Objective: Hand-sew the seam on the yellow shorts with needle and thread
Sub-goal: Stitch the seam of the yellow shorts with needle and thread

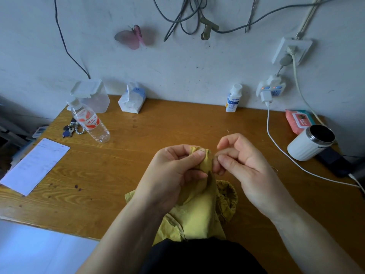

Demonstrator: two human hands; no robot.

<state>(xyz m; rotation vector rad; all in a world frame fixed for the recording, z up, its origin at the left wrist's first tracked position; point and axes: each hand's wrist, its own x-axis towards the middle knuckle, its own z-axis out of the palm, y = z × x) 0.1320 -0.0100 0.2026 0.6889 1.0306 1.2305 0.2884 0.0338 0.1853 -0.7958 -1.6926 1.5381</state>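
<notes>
Left hand (173, 175), right hand (246, 167), one yellow shorts (199, 214), possibly one needle (202, 150)

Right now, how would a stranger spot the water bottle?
Start at the wooden desk and go to its far left corner, before the clear plastic container. The water bottle lies there beside a bunch of keys. Its red-and-white label sets it apart.

We face a scuffed pale wall (177, 72) hung with grey cables (192, 4) and a pink butterfly decoration (131, 37), with a wall socket (302, 46) at right. Below it stands a wood-grain tabletop (158, 131), with pale floor (39, 250) lower left.
</notes>
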